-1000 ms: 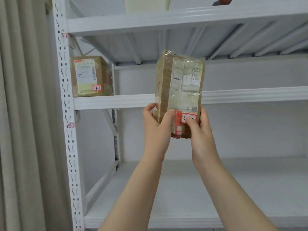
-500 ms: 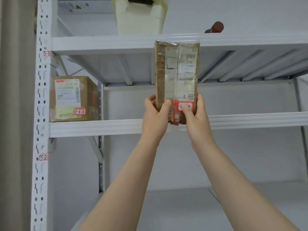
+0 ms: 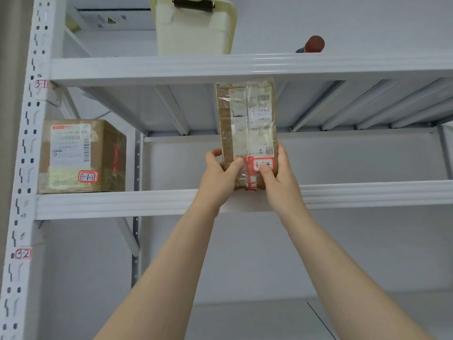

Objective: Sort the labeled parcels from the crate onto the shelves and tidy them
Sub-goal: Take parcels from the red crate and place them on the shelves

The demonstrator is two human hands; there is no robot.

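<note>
The tall brown cardboard parcel (image 3: 247, 128) stands upright at the front lip of the white metal shelf (image 3: 122, 203) tagged 3-1. Its lower edge is level with the shelf's front rail, and I cannot tell whether it rests there or hangs just above. Both hands clasp its lower end. The left hand (image 3: 220, 175) curls round the left edge with its thumb on the front face, and the right hand (image 3: 279, 175) wraps the right edge with its thumb just under the red-bordered sticker (image 3: 263, 164). The sticker reads 3, a covered middle digit, then 4.

The task looks partly done. One squat brown cardboard box (image 3: 81, 155), stickered 3-1-1, sits at the far left of this shelf, well apart from the held parcel. This parcel is not yet released. The crate is out of view, so I cannot judge what remains in it. Squaring up the row probably remains.

The held parcel is a narrow slab, wrapped in glossy, wrinkled clear film over a white printed label, with a strip of red tape low down. The squat box is matt card with a paper label. The shelving is smooth painted steel with ribbed undersides and a perforated upright (image 3: 29, 133).

On the top shelf (image 3: 147, 67) stand a cream plastic tub (image 3: 193, 28) and a reddish rounded knob (image 3: 315, 44).
</note>
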